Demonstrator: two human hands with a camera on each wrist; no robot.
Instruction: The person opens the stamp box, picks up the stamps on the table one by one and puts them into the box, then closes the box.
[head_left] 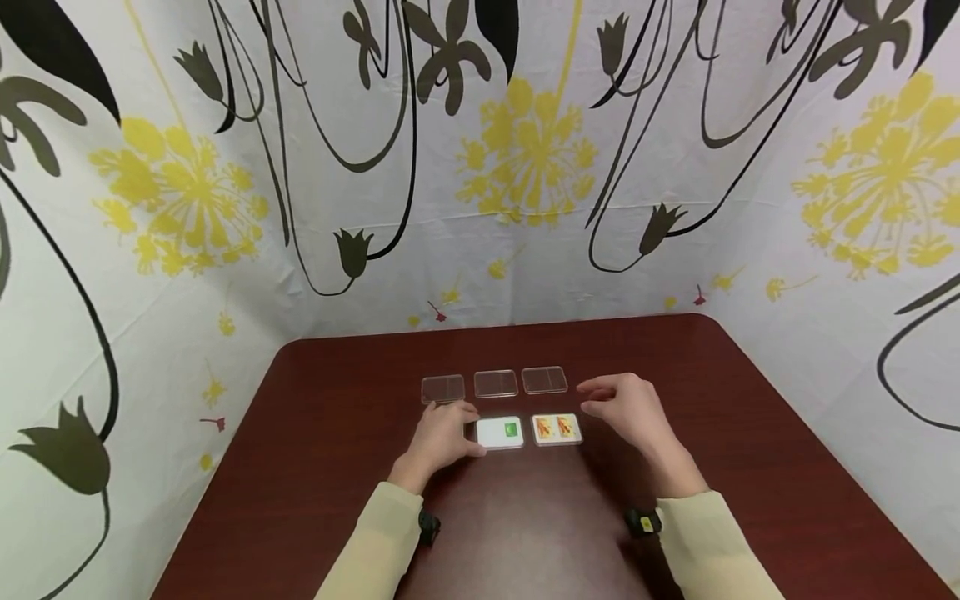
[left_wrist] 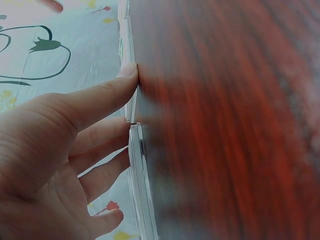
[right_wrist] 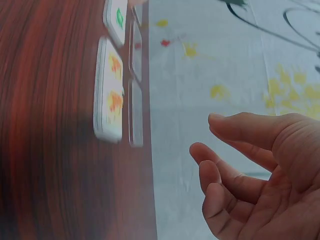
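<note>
In the head view my left hand (head_left: 442,437) is at the left end of a flat clear case (head_left: 498,432) holding white, with a small green picture. Its thumb touches the near edge and a finger the far corner, gripping the case between them. In the left wrist view another clear-edged case (left_wrist: 143,185) lies under the other fingers, mostly hidden by the hand in the head view. To the right lies a white case with two orange pictures (head_left: 557,428). My right hand (head_left: 626,406) hovers beyond its right end, fingers loosely bent, holding nothing.
Behind them lie three flat clear plastic pieces: a left one (head_left: 442,389), a middle one (head_left: 496,383) and a right one (head_left: 544,380). All rest on a dark red-brown table (head_left: 525,517). Flower-patterned cloth (head_left: 420,175) hangs around the table's back and sides.
</note>
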